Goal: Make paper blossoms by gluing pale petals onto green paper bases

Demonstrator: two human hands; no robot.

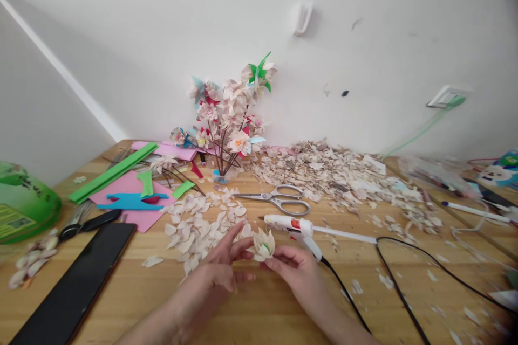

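Note:
My right hand [292,268] pinches a small cream flower made of petal-shaped shell pieces [264,245], held just above the wooden table [259,302]. My left hand [224,268] is beside it, fingers stretched toward the flower and touching its left side. A pile of loose cream petals [198,223] lies just beyond my left hand. A white hot glue gun [295,226] lies right behind my right hand, its black cord [388,275] trailing to the right.
Scissors [279,199] lie past the glue gun. A bouquet of finished flowers [229,118] stands by the wall, a heap of shell scraps [332,170] to its right. Pink, green and blue paper [129,194], a dark tablet [73,280] and a green container [22,202] are at left.

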